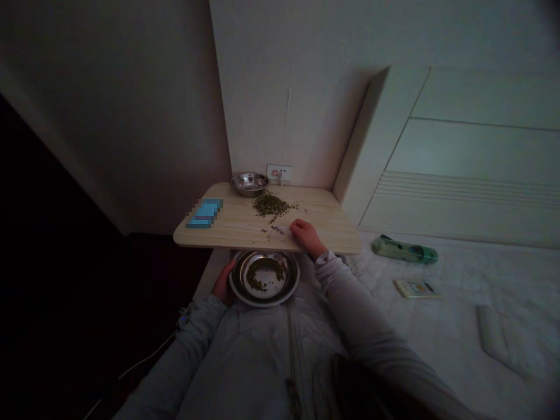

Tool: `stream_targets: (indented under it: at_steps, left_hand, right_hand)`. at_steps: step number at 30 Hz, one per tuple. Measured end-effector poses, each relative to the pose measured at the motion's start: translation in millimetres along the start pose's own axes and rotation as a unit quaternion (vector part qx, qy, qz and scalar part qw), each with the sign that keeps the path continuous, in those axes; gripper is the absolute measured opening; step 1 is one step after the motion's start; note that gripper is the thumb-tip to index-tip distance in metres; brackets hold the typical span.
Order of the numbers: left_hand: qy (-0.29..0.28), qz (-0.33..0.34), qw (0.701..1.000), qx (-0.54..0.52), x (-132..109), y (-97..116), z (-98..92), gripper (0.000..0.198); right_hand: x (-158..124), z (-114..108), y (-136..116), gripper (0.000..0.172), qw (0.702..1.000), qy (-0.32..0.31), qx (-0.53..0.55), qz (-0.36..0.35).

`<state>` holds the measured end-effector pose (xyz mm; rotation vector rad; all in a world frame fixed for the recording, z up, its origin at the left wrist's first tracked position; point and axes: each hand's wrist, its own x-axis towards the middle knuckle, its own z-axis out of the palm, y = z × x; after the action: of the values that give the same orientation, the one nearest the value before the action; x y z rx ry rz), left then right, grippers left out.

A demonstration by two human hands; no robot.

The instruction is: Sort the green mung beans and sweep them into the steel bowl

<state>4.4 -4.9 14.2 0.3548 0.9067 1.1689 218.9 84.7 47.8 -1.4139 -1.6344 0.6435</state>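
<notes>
My left hand [223,284] grips the left rim of a metal bowl [235,287], just below the front edge of a small wooden table [210,236]. Small green grains, like dried beans or peppercorns, lie in a ring on the bowl's bottom. Over the table's front part, my right hand [306,236] is closed on a thin, pale, see-through piece [284,231], perhaps a plastic card or sheet. A few grains lie at that piece. Beyond it spreads a loose pile of the same green grains [272,204].
A second metal bowl [249,184] stands at the table's back left. A blurred blue item [205,213] lies on the left side. Behind is a wall socket [279,172]. On the white bed to the right are a green bottle [405,251] and a phone [417,289].
</notes>
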Motion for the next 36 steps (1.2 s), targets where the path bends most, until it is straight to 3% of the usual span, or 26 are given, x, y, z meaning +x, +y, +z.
stream_targets:
  at_steps: [9,36]
  left_hand:
    - [-0.03,0.012,0.999,-0.003,5.3,-2.9,-6.4,0.029]
    - [-0.002,0.012,1.0,-0.005,2.5,-0.7,-2.0,0.028]
  right_hand:
    - [-1.5,-0.9,-3.0,0.015,1.0,-0.008,-0.002,0.009]
    - [0.2,-0.4,0.3,0.015,1.0,-0.02,-0.008,-0.001]
